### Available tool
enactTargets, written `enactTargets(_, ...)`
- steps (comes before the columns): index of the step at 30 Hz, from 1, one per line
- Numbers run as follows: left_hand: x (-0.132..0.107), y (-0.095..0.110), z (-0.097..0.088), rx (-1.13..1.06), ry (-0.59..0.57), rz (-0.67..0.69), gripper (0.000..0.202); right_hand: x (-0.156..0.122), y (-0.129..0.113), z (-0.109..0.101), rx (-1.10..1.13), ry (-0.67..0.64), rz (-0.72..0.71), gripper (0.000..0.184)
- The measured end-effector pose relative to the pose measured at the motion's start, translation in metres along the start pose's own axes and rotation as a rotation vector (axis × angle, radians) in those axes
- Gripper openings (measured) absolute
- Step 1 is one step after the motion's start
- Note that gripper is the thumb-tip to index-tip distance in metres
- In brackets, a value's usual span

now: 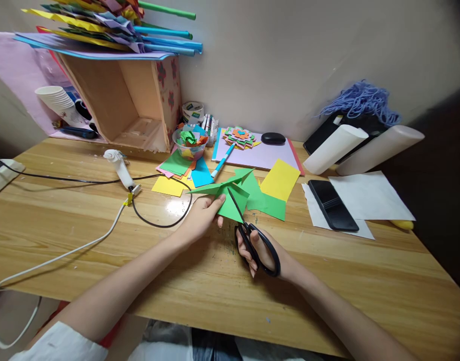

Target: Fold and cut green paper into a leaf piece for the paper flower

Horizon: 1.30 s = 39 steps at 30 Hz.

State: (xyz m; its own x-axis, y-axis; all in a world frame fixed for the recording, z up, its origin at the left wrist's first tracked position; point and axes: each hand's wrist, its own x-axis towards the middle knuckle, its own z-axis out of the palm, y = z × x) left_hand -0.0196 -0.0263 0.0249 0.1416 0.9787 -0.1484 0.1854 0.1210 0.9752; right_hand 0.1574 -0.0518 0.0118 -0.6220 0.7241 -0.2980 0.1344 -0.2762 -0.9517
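Your left hand [203, 213] is nearer to you than the scrap bowl [194, 153] and a little to its right, with the forearm slanting in from the near left, the wrist fairly straight and a white sleeve [60, 346] at the elbow. Its grip is a closed pinch: your thumb lies flat along the top of the folded green paper [240, 200], and your fingertips curl beneath. That paper is held above the worktop [185, 301], on the near side of the bowl and to its right, its flaps spread toward both sides.

Your right hand [265, 248] is lower and farther right of the bowl, its forearm slanting in from the near right. Its grip is closed around the black handles of the scissors [247, 229], thumb and fingers at the loops. The scissors point away from you, slightly toward the bowl's side, with one blade lying across the face of the paper; you cannot tell how far the blades are parted.

Right of the bowl and nearer you lie a loose green sheet [271, 206] and a yellow sheet [280, 180].
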Motion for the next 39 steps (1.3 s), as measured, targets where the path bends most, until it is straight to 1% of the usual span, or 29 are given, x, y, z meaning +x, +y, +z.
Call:
enactTargets(7, -0.001, 0.001, 0.001, -0.025, -0.001, -0.005, 0.053, 0.001, 0.001, -0.001, 0.003, 0.030, 0.024, 0.058)
enactTargets(10, 0.000, 0.000, 0.002, -0.073, -0.012, -0.010, 0.050, 0.002, 0.001, -0.001, 0.018, 0.028, 0.021, 0.059)
enactTargets(14, -0.001, 0.003, 0.005, -0.178, -0.013, -0.029, 0.041, 0.001, 0.001, 0.000, 0.003, 0.022, -0.002, 0.063)
enactTargets(17, -0.002, 0.006, 0.007, -0.235, -0.022, -0.034, 0.034, 0.001, 0.001, -0.001, -0.013, 0.029, -0.016, 0.062)
enactTargets(19, -0.002, 0.008, 0.007, -0.239, -0.034, -0.032, 0.033, 0.001, 0.001, -0.001, -0.034, 0.038, -0.025, 0.061)
enactTargets(24, -0.001, 0.005, 0.006, -0.200, -0.051, -0.044, 0.040, 0.001, 0.001, -0.001, -0.031, 0.056, 0.005, 0.058)
enactTargets(29, -0.001, 0.003, 0.006, -0.215, -0.026, -0.032, 0.035, 0.001, 0.004, -0.002, -0.020, 0.064, -0.007, 0.051)
enactTargets(32, -0.001, 0.002, 0.005, -0.206, -0.026, -0.030, 0.036, 0.002, 0.006, -0.003, -0.030, 0.063, -0.015, 0.048)
enactTargets(34, 0.000, 0.003, 0.004, -0.215, -0.025, -0.027, 0.034, 0.000, 0.007, -0.004, -0.050, 0.040, -0.011, 0.047)
enactTargets(36, 0.001, 0.004, 0.001, -0.229, -0.005, -0.019, 0.032, -0.002, 0.005, -0.007, -0.076, -0.012, -0.014, 0.048)
enactTargets(38, 0.003, 0.004, -0.004, -0.241, 0.029, -0.002, 0.034, -0.006, 0.000, -0.014, -0.121, -0.070, -0.031, 0.048)
enactTargets(39, 0.004, 0.004, -0.006, -0.247, 0.045, 0.004, 0.035, -0.007, -0.003, -0.018, -0.157, -0.079, -0.039, 0.048)
